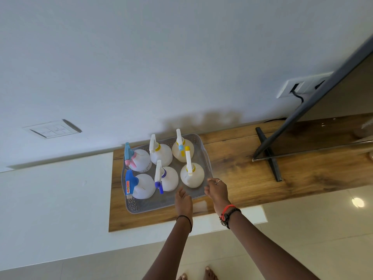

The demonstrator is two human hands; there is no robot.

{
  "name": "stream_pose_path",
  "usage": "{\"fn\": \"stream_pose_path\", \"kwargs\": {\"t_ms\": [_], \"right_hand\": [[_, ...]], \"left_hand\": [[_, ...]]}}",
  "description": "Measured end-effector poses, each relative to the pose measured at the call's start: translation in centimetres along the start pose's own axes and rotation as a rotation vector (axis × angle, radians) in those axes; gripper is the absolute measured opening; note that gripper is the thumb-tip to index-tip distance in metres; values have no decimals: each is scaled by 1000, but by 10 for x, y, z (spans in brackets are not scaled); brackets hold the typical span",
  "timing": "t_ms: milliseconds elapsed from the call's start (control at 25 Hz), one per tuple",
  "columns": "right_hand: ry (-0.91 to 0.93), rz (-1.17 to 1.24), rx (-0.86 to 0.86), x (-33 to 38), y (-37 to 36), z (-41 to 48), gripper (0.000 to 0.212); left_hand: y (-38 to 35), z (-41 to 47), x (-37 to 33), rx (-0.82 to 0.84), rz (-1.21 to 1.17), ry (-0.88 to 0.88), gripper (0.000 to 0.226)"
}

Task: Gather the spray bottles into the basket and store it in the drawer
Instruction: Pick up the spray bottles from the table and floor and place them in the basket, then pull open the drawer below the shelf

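The translucent grey basket (pixel 139 209) sits on the wooden shelf (pixel 242 178), long axis running left to right, with six white spray bottles (pixel 144 185) upright inside. The left hand (pixel 182 201) meets the basket's near rim at mid-length, fingers seemingly straight; whether they grip, I cannot tell. The right hand (pixel 217 189) curls its fingers over the basket's near right corner.

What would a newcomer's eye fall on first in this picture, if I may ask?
Probably the grey basket at the left end of the wooden counter, packed with six white spray bottles with coloured trigger heads. Next come the two hands at its near right corner: the right hand grips the rim, and the left hand is at the near wall. A television stands to the right.
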State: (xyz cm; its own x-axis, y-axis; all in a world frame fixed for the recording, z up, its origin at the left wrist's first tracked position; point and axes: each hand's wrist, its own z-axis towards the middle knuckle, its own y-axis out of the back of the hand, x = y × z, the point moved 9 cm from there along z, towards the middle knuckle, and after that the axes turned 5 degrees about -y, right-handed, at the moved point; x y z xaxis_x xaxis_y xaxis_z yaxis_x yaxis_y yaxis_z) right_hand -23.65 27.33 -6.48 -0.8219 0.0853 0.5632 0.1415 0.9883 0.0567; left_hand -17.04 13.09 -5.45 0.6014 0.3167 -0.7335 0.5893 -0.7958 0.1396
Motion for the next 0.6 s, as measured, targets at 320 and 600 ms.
{"fn": "stream_pose_path", "kwargs": {"t_ms": [320,600], "right_hand": [[37,-14,-36,-15,43,-29,11],[44,18,-78,-55,83,-47,19]], "left_hand": [[55,-45,15,-114,52,-110,34],[118,-71,56,-127,304,-255,28]]}}
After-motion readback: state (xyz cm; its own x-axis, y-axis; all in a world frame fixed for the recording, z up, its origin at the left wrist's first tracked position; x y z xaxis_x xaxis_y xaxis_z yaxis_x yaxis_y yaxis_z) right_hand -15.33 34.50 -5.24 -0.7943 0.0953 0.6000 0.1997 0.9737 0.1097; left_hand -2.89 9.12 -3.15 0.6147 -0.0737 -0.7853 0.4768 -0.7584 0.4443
